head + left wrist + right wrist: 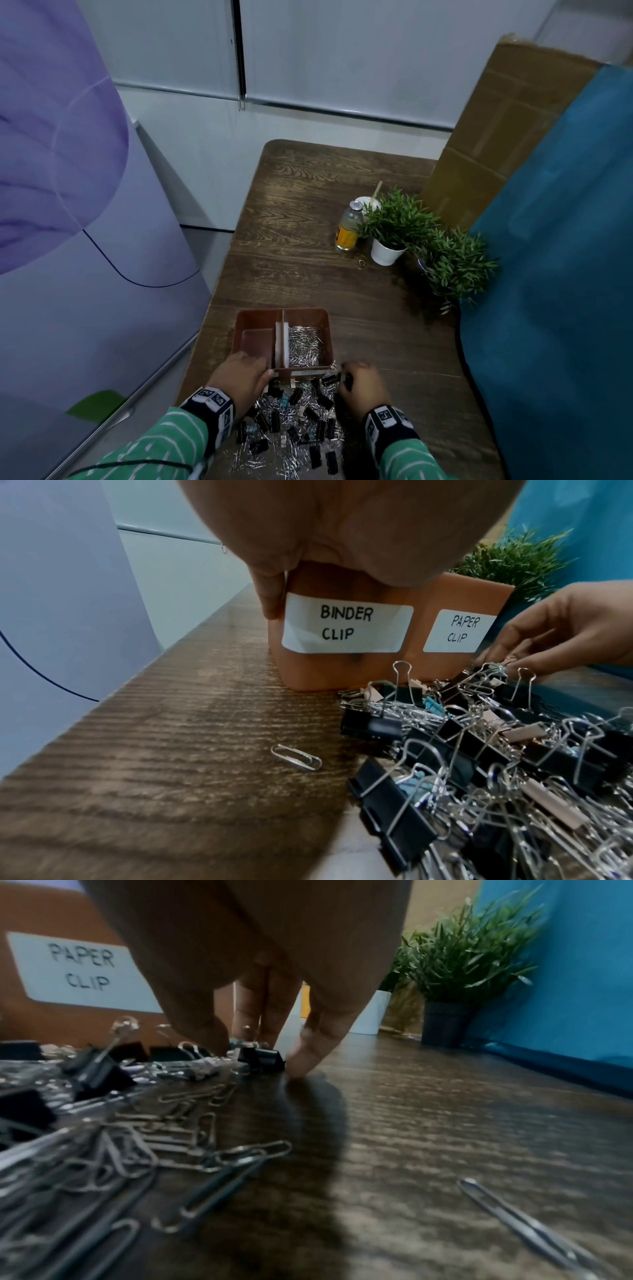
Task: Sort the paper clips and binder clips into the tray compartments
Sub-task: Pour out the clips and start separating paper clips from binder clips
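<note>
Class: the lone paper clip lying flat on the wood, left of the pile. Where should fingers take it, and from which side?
Pinch the paper clip across its long sides, coming straight down from above. It probably needs one rounded end tipped up first, since the wire lies flat against the table.

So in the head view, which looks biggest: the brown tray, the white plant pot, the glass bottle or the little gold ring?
Largest to smallest:
1. Brown plastic tray
2. White plant pot and yellow-labelled glass bottle: similar, unranked
3. Small gold ring
</note>
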